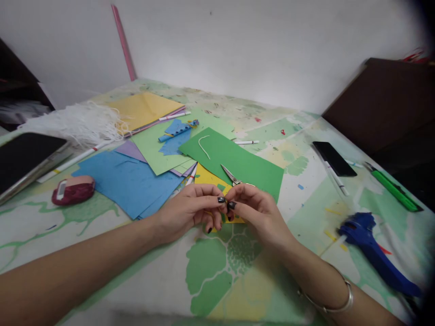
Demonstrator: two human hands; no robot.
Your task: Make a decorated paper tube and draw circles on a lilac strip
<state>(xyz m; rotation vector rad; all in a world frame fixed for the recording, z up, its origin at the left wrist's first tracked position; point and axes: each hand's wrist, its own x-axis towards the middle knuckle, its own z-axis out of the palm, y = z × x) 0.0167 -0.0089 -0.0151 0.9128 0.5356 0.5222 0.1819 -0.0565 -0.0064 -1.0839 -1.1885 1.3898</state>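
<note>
My left hand (199, 206) and my right hand (254, 208) meet at the fingertips above a yellow sheet (207, 174). Thumb and fingers of each are pinched together; anything between them is too small or too covered to make out. Just beyond the right hand lies a pair of scissors (229, 173), its handles partly hidden by that hand. The blades rest over a dark green sheet (251, 158), which also carries a short curved white string (202, 147). Farther back, a rolled blue paper tube (175, 134) with dark dots lies on a torn-looking blue piece (171, 147).
Blue sheets (125, 181) and a maroon gadget (76, 190) lie left, near a dark-screened device (27, 156). White strings (78, 120) are heaped behind. On the right are a blue glue gun (374, 249), a green cutter knife (394, 188) and a black phone (335, 158).
</note>
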